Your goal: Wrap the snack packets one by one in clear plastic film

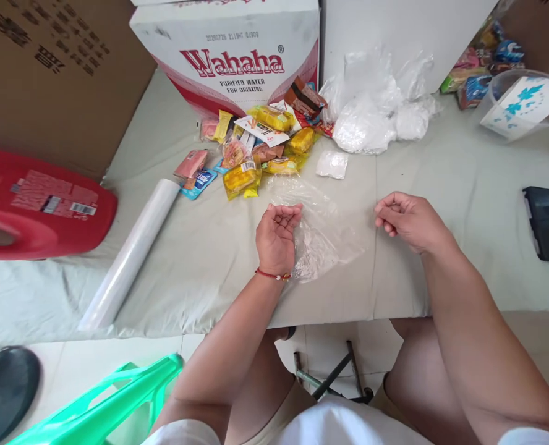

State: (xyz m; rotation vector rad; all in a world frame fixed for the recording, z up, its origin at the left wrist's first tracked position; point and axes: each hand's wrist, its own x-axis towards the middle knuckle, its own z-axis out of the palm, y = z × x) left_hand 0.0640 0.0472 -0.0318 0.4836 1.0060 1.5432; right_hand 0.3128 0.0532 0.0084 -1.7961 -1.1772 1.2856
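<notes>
A clear plastic bag (323,247) lies crumpled on the cloth-covered table between my hands. My left hand (278,238) is at the bag's left edge, palm turned up and inward, its fingers loosely bent with nothing seen in the palm. A red cord bracelet circles that wrist. To the right of the bag and apart from it, my right hand (407,219) has its fingers curled in and the thumb against them. Nothing shows in its grip. Just beyond the bag is a heap of small wrapped snacks (242,176), with a small white packet (332,165) beside it.
Behind the snacks stands a Wahaha water carton (228,62), with bunched clear bags (371,117) to its right. At left are a plastic roll (130,253) and a red jug (47,210). A phone (548,222) and a clear tub (525,105) sit at right.
</notes>
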